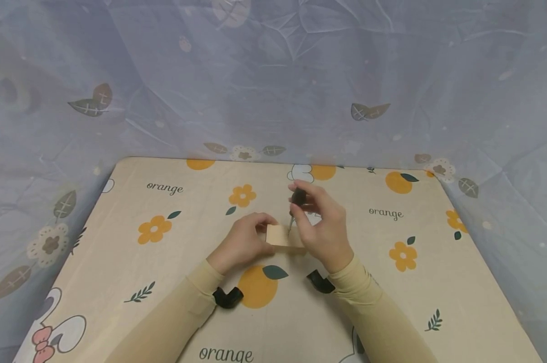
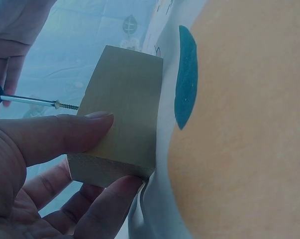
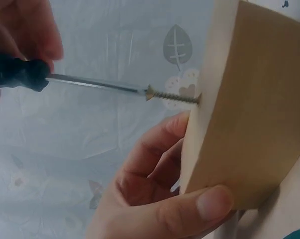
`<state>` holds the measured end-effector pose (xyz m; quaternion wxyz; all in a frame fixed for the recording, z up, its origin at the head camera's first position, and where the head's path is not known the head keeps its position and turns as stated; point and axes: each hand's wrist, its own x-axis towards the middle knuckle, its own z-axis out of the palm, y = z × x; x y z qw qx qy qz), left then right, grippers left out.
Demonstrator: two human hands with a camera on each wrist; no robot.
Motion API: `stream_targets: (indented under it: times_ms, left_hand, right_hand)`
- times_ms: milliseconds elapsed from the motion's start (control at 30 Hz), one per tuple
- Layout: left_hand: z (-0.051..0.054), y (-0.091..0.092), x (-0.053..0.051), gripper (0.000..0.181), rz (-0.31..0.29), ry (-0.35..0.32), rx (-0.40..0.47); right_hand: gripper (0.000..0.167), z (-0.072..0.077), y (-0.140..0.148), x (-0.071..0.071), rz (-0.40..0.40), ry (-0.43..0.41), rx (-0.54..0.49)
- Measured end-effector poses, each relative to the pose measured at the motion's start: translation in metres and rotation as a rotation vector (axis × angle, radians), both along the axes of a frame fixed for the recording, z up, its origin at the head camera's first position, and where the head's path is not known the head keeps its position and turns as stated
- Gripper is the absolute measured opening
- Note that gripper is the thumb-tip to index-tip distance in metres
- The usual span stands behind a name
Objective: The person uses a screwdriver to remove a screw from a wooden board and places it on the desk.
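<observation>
- The wooden block (image 3: 254,109) is placed on the printed tablecloth (image 1: 296,322), near its middle, between both hands.
- One end of the block is gripped by the left hand (image 1: 246,238), with the thumb pressed to one side and fingers set against the other.
- The black handle of the screwdriver (image 3: 97,84) is pinched by the fingertips of the right hand (image 1: 326,229) above the block.
- The head of the screw (image 3: 174,97) is met by the screwdriver's tip; its point is set at the block's upper face, with most of the thread exposed.
- The table is backed by a leaf-patterned sheet (image 1: 255,111).
</observation>
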<state>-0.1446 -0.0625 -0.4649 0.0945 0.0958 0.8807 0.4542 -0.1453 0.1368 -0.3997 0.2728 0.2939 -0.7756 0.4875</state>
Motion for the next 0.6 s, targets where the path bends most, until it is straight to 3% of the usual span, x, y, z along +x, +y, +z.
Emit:
stream_targets:
  times_ms: [133,333,600]
  left_hand:
    - [0.0004,0.0002,0.0005,0.054,0.003,0.000,0.001]
    - [0.0007,0.0004,0.0004,0.055,0.004,0.002,0.004]
    - [0.0007,-0.0002,0.0005,0.056,0.001,0.000,0.014]
  right_hand:
    - [0.053,-0.0010,0.0006,-0.0014,-0.030,0.022,0.004]
    - [0.046,0.0003,-0.0001,-0.0028,-0.003,0.077,-0.042]
    - [0.048,0.0021,-0.0004,0.0004,0.027,0.030,-0.079]
